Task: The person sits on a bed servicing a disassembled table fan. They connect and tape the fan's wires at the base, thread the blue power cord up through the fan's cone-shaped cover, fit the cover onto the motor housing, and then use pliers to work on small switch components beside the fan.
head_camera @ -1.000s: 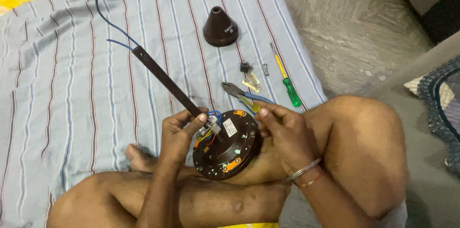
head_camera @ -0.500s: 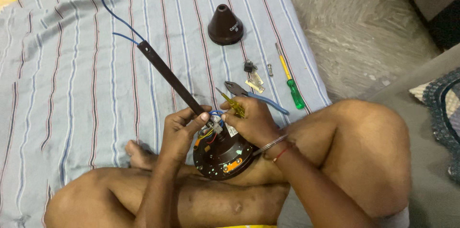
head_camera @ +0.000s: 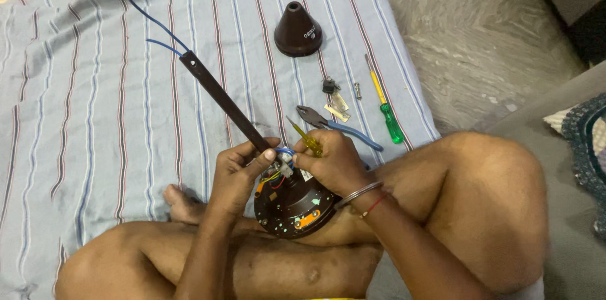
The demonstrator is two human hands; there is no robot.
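Observation:
A round dark fan motor (head_camera: 293, 205) with orange parts rests in my lap, between my crossed legs. A long dark rod (head_camera: 221, 96) rises from it toward the upper left, with blue wires (head_camera: 148, 16) coming out of its far end. My left hand (head_camera: 238, 174) pinches a small white connector and coloured wires at the rod's base. My right hand (head_camera: 331, 161) is closed on a small yellow-handled screwdriver (head_camera: 306, 139), its fingers touching the same wires.
On the striped cloth (head_camera: 95, 117) lie a dark cone-shaped cover (head_camera: 298, 30), blue-handled pliers (head_camera: 338, 126), a green and yellow screwdriver (head_camera: 384, 107) and small metal parts (head_camera: 334, 101). Grey carpet (head_camera: 473, 22) lies at the right.
My right hand moved left from the motor's right rim to the wires at the rod's base, carrying the yellow screwdriver. My left hand kept its hold.

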